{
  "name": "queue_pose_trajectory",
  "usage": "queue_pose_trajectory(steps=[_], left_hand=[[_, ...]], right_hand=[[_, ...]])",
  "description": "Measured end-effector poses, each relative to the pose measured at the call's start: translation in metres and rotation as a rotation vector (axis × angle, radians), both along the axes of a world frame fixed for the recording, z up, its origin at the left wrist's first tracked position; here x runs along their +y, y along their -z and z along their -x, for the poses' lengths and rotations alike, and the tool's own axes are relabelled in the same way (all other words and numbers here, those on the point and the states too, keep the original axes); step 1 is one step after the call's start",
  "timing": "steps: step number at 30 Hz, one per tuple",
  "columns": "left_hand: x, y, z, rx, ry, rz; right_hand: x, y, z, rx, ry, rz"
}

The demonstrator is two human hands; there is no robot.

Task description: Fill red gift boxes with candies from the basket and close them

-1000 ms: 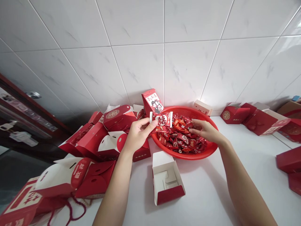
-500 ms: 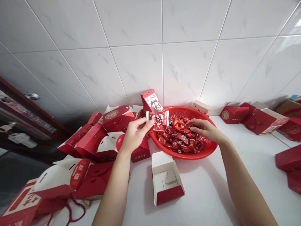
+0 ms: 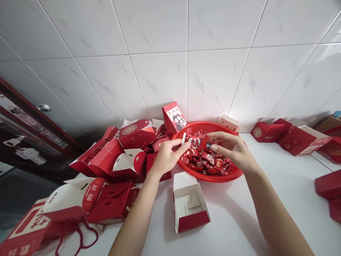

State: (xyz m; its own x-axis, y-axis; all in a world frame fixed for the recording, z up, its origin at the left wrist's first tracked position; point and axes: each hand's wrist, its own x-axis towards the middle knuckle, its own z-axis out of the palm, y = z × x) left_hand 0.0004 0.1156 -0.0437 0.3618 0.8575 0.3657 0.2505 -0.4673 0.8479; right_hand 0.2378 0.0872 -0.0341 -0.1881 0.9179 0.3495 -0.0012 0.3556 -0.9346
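Candy (image 3: 195, 143) in a red wrapper is pinched by the left hand (image 3: 168, 155) over the red basket (image 3: 210, 177); the right hand (image 3: 236, 147), close by but apart, grips another wrapped piece (image 3: 209, 143). An open box (image 3: 194, 222) sits on the counter (image 3: 226, 220) between the forearms (image 3: 141, 202); red cartons (image 3: 106, 158) crowd beside the left hand, more boxes (image 3: 299, 140) well right of the right.

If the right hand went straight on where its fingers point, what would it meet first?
Probably the white-ended red packet pinched in the left hand, just ahead; their relative depth is hard to judge.
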Motion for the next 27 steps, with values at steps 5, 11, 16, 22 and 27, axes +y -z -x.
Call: queue_pose_trajectory(steps=[5,11,16,22,27], left_hand=[[-0.001,0.001,-0.006,-0.016,-0.006,-0.011],[-0.003,0.001,-0.007,-0.031,-0.017,-0.005],[-0.004,0.000,-0.008,-0.001,-0.015,-0.051],[-0.005,0.000,-0.010,0.011,-0.061,-0.149],[-0.003,-0.001,-0.007,-0.024,-0.088,-0.166]], right_hand=[[-0.003,0.006,0.019,-0.046,0.176,-0.073],[-0.004,0.010,0.025,-0.163,0.270,-0.194],[-0.006,0.010,0.028,-0.195,0.292,-0.219],[-0.006,-0.003,0.008,-0.148,0.115,-0.122],[0.006,-0.001,-0.033,-0.756,0.081,0.037]])
